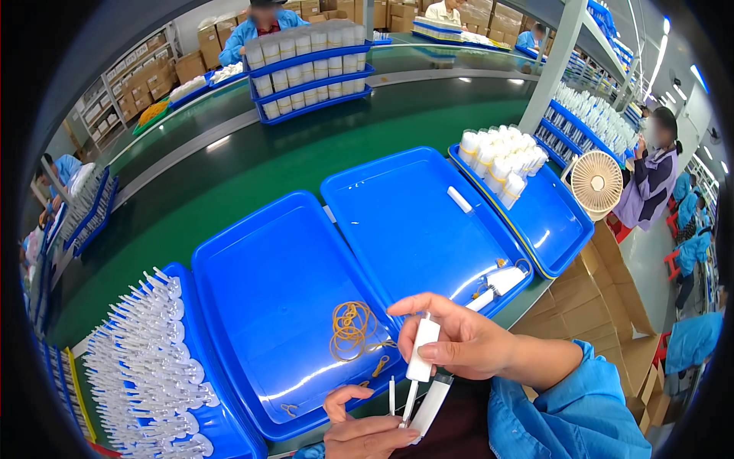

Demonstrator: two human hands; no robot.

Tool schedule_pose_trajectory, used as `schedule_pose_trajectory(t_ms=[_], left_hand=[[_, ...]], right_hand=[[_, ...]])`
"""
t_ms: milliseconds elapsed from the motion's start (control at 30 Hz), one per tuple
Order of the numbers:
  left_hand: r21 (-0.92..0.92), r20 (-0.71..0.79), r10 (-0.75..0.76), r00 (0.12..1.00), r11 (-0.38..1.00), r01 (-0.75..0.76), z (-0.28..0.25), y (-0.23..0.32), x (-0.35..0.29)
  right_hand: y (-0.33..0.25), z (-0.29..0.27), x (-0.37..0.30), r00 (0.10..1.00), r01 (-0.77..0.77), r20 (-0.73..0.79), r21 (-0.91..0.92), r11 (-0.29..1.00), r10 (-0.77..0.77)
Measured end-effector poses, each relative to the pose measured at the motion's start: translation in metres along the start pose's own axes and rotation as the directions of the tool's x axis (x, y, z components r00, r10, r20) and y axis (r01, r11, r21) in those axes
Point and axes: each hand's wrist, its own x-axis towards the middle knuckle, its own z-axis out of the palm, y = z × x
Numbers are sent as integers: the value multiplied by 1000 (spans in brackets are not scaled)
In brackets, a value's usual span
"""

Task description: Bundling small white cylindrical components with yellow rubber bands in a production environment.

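At the near edge, my right hand pinches a white rectangular handle between thumb and fingers. A thin pale stem runs from the handle down to my left hand. My left fingers are closed around the lower ends of slim white parts, including a thin white rod and a longer white piece with a clear end. How these parts join is hidden by the fingers. Just beyond my left hand, tan rubber bands lie in a blue tray.
A second blue tray holds a few loose white pieces. Banded white bundles fill part of the right tray. Many white stick-like parts crowd the left tray. Beyond are a green belt, stacked trays, a fan and co-workers.
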Motion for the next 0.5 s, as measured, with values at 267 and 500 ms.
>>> schedule_pose_trajectory(t_ms=[267,500], left_hand=[[47,-21,-16,1000,999,17,-2,-3,-3],[94,40,82,996,992,-86,-2,-6,-6]], right_hand=[[-3,-7,-3,981,182,106,-806,563,-165],[-15,3,-13,998,-21,45,-513,858,51]])
